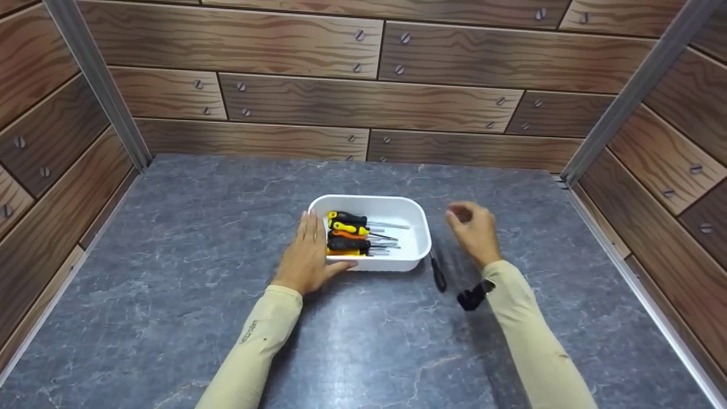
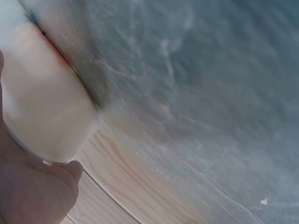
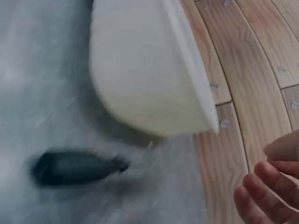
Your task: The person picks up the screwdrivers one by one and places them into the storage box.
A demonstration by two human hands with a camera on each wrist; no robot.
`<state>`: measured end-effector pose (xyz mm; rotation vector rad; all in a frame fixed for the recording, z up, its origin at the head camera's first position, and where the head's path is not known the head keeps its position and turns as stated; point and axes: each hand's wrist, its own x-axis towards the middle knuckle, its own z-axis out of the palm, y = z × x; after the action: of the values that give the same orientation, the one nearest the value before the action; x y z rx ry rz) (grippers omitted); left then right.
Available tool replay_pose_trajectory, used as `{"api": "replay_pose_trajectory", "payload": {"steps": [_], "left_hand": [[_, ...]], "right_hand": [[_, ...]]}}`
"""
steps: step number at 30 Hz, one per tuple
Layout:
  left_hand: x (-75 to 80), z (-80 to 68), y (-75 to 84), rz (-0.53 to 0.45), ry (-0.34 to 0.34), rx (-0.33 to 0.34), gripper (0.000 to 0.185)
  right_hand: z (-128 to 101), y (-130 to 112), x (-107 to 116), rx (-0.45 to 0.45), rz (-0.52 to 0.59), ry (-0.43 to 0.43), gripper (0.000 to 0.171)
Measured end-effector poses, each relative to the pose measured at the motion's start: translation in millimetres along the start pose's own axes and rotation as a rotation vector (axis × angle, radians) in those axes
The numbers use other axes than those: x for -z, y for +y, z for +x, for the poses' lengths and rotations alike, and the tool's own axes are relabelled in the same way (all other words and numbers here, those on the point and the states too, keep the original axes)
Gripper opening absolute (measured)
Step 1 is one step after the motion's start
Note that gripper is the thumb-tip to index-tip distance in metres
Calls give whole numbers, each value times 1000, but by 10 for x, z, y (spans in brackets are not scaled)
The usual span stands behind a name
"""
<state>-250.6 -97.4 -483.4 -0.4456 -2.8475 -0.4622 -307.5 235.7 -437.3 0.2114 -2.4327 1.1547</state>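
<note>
A white plastic tray stands mid-table with several screwdrivers inside, their black, yellow and orange handles toward the left. My left hand rests against its left end, fingers straight along the wall and thumb by the front side. In the left wrist view, part of that hand touches the tray. My right hand hovers right of the tray, fingers loosely bent and holding nothing. A black-handled screwdriver lies outside the tray's front right corner; its handle is blurred in the right wrist view.
The grey marbled tabletop extends around the tray. Wood-patterned panels close off the back and both sides, with metal posts at the rear corners. A black wrist mount sits at the right cuff.
</note>
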Motion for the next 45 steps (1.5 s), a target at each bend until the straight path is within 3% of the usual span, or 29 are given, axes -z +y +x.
{"api": "replay_pose_trajectory", "payload": {"steps": [10, 20, 29, 35, 40, 45], "left_hand": [[9, -7, -7, -6, -9, 8, 118], [7, 10, 7, 8, 10, -2, 118], [-1, 11, 17, 12, 1, -3, 118], [-7, 7, 16, -5, 8, -2, 118], [-13, 8, 13, 2, 13, -5, 119], [-2, 10, 20, 4, 20, -5, 118]], "right_hand": [[-358, 295, -46, -139, -155, -276, 24], [-517, 188, -60, -236, -284, -418, 34], [-568, 210, -66, -208, -312, -320, 15], [-532, 288, 8, -232, -255, -185, 17], [-457, 327, 107, -280, -119, -86, 19], [-364, 322, 185, -387, 157, -4, 22]]}}
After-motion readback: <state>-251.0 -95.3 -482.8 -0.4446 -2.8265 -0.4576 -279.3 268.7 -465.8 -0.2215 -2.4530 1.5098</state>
